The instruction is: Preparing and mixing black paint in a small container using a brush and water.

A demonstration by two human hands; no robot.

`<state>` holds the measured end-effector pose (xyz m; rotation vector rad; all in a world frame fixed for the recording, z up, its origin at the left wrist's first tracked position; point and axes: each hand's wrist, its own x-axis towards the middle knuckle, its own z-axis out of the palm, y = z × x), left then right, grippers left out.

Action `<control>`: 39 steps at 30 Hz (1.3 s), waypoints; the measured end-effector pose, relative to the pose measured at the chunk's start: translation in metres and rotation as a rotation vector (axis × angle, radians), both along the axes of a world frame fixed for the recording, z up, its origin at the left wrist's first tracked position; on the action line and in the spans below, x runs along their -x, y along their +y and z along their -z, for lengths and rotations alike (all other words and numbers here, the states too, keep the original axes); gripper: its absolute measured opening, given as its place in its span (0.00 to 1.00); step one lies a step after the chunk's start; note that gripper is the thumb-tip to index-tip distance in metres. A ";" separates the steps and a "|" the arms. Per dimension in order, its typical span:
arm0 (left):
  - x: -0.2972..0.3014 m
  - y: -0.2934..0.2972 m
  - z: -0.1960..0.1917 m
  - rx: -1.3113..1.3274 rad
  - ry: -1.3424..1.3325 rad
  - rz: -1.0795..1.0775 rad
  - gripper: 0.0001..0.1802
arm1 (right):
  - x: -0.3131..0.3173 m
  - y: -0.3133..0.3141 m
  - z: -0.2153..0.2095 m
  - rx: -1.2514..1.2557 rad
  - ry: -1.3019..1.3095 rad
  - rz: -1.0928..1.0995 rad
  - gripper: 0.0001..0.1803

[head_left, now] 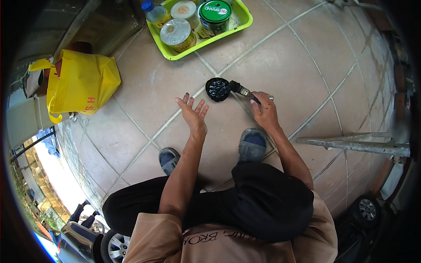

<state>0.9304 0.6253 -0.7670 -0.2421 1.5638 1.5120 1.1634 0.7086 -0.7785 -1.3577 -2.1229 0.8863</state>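
Observation:
A round, glossy black piece (217,89) with a lumpy, wet-looking face rests on the tiled floor in front of me. My right hand (265,108) grips a paintbrush (244,90) by its handle. The brush's dark bristles are beside the black piece, at its right edge. To the left, my left hand (193,115) is held up with its fingers spread and nothing in it. Dark smears mark some of its fingertips. Whether the black piece is a shallow container or a solid object cannot be told.
A lime-green tray (175,56) beyond the black piece holds a blue-capped bottle (155,14), two pale-lidded cans (177,35) and a green-lidded tub (215,17). A yellow bag (87,81) stands at left. A grey metal leg (351,143) juts in from the right. My sandalled feet (253,144) are close by.

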 end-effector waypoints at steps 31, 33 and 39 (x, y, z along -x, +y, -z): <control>-0.035 0.005 0.015 -0.039 0.298 0.271 0.48 | 0.008 0.012 0.040 -0.177 -0.125 -0.133 0.17; -0.035 0.004 0.015 -0.037 0.295 0.273 0.48 | 0.009 0.012 0.037 -0.178 -0.114 -0.131 0.17; -0.034 0.003 0.013 -0.045 0.232 0.233 0.44 | 0.009 0.014 0.030 -0.164 -0.106 -0.134 0.22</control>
